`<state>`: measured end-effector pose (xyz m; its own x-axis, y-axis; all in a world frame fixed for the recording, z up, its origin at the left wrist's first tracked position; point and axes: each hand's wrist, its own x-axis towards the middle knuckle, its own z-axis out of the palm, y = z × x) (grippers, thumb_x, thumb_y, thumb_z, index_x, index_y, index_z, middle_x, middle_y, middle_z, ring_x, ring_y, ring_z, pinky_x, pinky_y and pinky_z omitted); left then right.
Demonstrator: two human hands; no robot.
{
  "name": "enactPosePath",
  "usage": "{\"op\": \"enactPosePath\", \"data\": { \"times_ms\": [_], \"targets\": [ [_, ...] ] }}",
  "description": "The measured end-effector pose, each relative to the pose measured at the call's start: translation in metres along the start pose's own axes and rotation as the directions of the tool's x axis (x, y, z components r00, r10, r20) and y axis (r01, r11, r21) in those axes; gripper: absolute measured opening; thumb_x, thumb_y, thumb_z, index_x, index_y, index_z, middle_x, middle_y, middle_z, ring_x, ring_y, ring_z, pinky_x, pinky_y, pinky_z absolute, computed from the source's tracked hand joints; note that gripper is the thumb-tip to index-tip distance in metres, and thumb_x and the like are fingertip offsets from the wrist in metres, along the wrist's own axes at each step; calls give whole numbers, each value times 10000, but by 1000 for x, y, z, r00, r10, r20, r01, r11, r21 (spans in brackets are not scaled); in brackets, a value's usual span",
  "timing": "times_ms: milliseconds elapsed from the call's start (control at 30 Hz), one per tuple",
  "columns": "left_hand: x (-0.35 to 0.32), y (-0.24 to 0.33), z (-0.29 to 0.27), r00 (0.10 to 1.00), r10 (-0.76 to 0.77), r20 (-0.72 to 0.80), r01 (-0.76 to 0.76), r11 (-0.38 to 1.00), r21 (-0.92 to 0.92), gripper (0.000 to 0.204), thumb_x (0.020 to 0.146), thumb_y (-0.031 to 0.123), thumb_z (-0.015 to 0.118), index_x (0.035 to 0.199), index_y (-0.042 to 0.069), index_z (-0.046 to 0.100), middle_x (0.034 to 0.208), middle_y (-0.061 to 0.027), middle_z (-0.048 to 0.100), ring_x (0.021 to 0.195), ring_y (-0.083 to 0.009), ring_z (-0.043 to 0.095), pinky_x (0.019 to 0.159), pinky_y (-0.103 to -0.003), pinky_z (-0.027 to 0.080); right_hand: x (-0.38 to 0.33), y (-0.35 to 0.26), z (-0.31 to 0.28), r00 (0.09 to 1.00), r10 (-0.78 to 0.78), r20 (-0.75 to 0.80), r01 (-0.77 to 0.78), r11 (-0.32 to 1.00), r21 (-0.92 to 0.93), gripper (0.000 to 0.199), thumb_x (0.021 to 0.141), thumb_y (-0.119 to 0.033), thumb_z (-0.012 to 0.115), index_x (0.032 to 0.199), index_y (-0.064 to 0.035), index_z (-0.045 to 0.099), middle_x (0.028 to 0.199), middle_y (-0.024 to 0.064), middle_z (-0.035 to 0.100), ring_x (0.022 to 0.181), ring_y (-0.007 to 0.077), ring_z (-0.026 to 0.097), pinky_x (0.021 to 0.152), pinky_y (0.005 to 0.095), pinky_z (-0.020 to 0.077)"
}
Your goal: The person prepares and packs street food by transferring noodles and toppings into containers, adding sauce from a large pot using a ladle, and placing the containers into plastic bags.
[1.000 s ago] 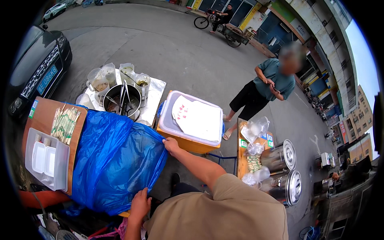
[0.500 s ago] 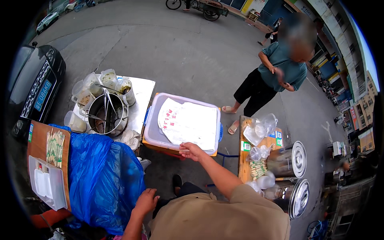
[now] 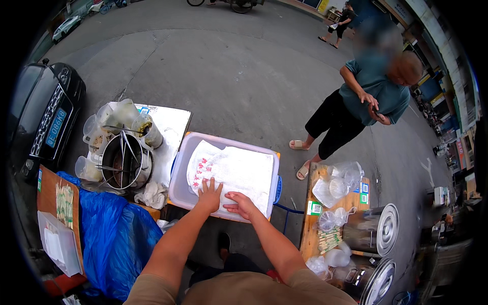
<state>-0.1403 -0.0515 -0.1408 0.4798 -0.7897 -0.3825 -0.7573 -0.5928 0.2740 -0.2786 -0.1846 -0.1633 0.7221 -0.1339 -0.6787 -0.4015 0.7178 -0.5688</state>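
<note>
In the head view, the left hand (image 3: 209,195) lies palm down with its fingers spread on the white cloth (image 3: 246,170), near its red markings; the broad contact probably serves to keep the cloth flat. Just to the right, the right hand (image 3: 241,205) is turned on its side over the cloth's near part, a gap showing between thumb and loosely bent fingers; whether their tips pinch any fabric, I cannot tell.

The cloth spreads beneath and beyond both sets of fingers within the pale tub (image 3: 179,178), likely as a cover for its contents, which are hidden. Left of the left fingers stands the pot (image 3: 146,170) with utensils leaning inside, seemingly for easy reaching. Nearer the body on that side is blue plastic (image 3: 114,239). Well right of the right fingers, packed chopsticks (image 3: 330,240) lie beside lidded steel containers (image 3: 361,231).
</note>
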Motion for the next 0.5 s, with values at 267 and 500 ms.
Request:
{"op": "enactPosePath", "data": {
  "times_ms": [267,500],
  "targets": [
    [20,14,2,996,22,86,-29,997,77,834,903,264,709,1610,197,273,1683,-228,54,1506,-569,41,1132,-688,296,-39,-21,-61,876,-474,-86,65,294,-953,317,989,-259,595,1213,-46,667,1180,143,716,979,304,725,855,410,569],
    [20,-10,26,991,21,129,-33,996,87,965,865,323,769,1629,166,201,1678,-241,34,1518,-537,3,1146,-676,284,-37,-15,9,744,-556,371,349,-151,-925,659,963,-424,596,1496,-64,452,1587,142,395,1518,403,232,1225,561,191]
  ]
}}
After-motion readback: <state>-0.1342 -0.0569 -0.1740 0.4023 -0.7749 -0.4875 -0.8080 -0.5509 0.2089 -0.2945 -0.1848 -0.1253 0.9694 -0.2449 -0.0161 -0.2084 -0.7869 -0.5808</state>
